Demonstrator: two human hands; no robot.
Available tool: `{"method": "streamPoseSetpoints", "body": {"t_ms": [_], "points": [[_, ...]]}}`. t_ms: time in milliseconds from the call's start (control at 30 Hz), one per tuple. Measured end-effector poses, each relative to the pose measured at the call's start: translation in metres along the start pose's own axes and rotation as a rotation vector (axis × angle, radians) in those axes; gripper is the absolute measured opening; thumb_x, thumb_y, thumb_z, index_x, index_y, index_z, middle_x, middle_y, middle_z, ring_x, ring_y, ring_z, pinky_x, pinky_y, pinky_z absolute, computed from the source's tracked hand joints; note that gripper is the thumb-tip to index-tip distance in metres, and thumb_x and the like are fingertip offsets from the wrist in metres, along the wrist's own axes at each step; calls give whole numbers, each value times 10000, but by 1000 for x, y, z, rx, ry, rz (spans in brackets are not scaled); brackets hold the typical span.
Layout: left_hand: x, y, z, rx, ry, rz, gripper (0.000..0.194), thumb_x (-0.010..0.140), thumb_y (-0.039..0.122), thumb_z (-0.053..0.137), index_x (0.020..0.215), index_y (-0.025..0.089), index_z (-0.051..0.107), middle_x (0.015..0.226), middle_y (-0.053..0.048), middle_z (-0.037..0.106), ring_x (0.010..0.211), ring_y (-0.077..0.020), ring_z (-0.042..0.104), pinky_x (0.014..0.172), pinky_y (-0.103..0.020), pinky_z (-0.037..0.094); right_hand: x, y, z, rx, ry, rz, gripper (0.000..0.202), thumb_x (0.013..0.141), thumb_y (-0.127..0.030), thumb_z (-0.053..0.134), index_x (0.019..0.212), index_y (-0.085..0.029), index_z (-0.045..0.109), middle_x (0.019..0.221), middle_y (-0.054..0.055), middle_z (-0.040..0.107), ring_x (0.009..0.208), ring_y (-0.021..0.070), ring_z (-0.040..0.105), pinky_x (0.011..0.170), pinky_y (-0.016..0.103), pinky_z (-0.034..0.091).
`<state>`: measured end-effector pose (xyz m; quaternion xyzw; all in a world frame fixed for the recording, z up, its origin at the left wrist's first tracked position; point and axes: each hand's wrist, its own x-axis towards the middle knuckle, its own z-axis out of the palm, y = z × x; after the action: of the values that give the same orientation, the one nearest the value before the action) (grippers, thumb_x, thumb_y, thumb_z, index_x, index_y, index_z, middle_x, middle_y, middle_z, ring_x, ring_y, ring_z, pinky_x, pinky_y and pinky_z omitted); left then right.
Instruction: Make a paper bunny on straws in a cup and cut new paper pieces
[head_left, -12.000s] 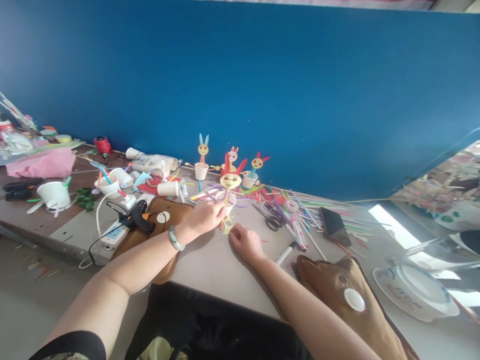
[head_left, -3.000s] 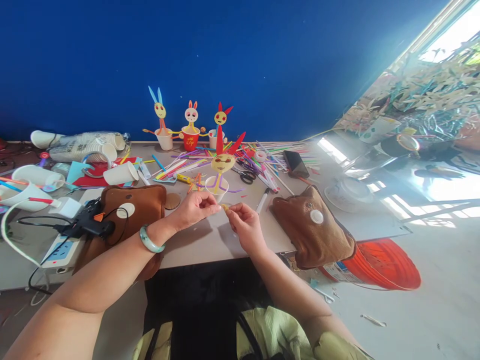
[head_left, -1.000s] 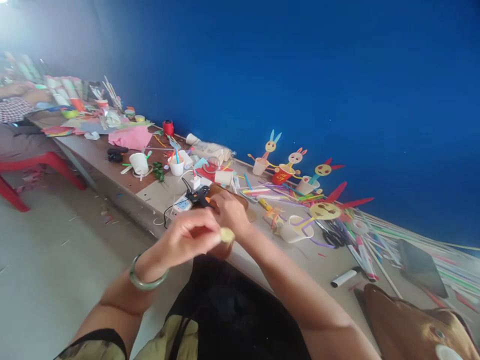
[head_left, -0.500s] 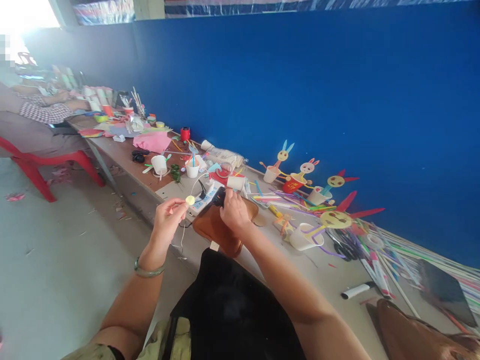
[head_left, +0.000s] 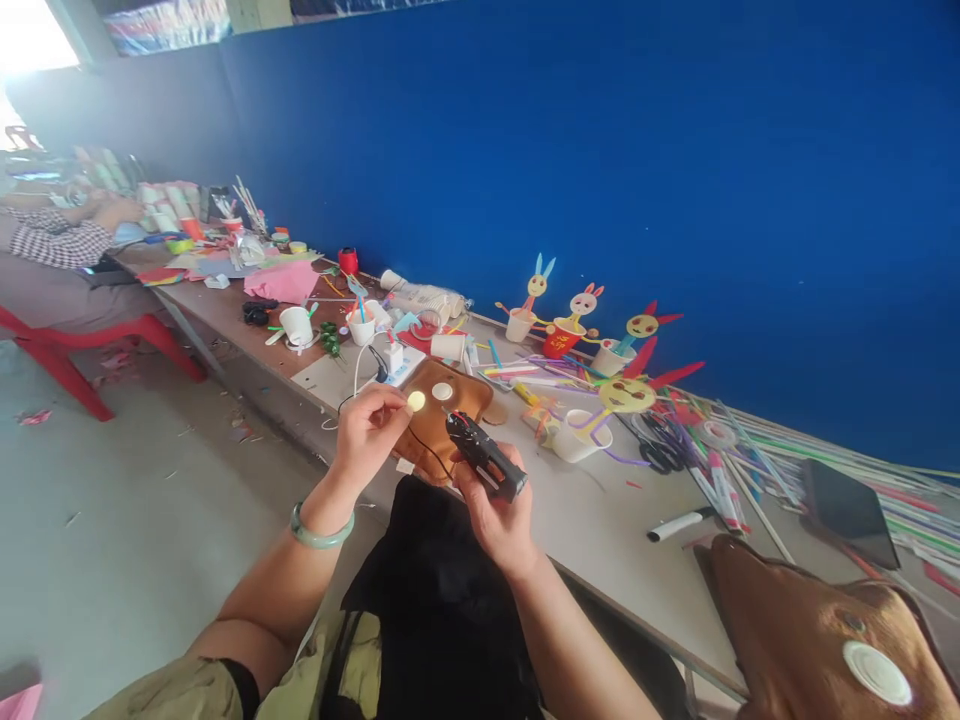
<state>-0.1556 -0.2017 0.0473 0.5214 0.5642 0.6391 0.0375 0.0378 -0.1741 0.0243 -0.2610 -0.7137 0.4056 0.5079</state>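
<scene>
A small pale yellow disc (head_left: 416, 401) is pinched between the thumb and fingers of my left hand (head_left: 369, 432). My right hand (head_left: 501, 510) is wrapped round a black hand tool (head_left: 486, 458), whose narrow end points up and left towards the disc, without touching it. A thin dark cord runs beside the tool. Beneath and behind both hands lies a brown, soft-looking pad (head_left: 427, 450) with a round white cap (head_left: 442, 391) on it. Just left of the pad, a white power strip (head_left: 405, 364) holds a white plug (head_left: 394, 355).
Paper-cup rabbit figures (head_left: 575, 436) stand along the blue wall (head_left: 480, 150). Scissors (head_left: 661, 452), a marker (head_left: 679, 525) and many coloured straws lie on the right. A second brown pad (head_left: 802, 620) is at lower right. A person's checked sleeve (head_left: 60, 238) shows far left.
My right hand has lifted the black tool off the brown pad and moved it right and nearer to me. My left hand with the disc has shifted right. The view has turned slightly.
</scene>
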Motion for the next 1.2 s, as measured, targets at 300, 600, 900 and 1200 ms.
{"method": "streamPoseSetpoints", "body": {"t_ms": [300,600,900,1200], "points": [[-8,32,18,85,-116,205,71,844,135,658,813,194,683,893,-22,705,824,-139,657,728,-256,512,-15,1,-14,-158,112,-155,186,917,-256,615,1085,-233,538,880,46,723,712,178,706,659,306,573],[5,22,55,13,-242,282,61,848,145,644,839,193,681,895,-52,713,873,-172,670,788,-303,536,-9,10,-33,-279,227,-122,134,906,-277,606,1013,-231,540,814,24,716,660,164,688,609,271,553],[15,24,73,5,-287,312,50,854,160,648,824,188,675,888,-47,711,863,-158,659,776,-284,524,-9,23,-42,-293,270,-75,237,902,-308,609,1114,-230,536,895,49,731,744,189,714,662,299,574],[13,31,73,8,-304,287,50,865,197,651,827,195,684,890,-50,735,860,-168,670,793,-299,521,-17,32,-39,-125,236,24,474,915,-316,617,1336,-219,422,957,71,701,746,176,680,672,315,555]]}}
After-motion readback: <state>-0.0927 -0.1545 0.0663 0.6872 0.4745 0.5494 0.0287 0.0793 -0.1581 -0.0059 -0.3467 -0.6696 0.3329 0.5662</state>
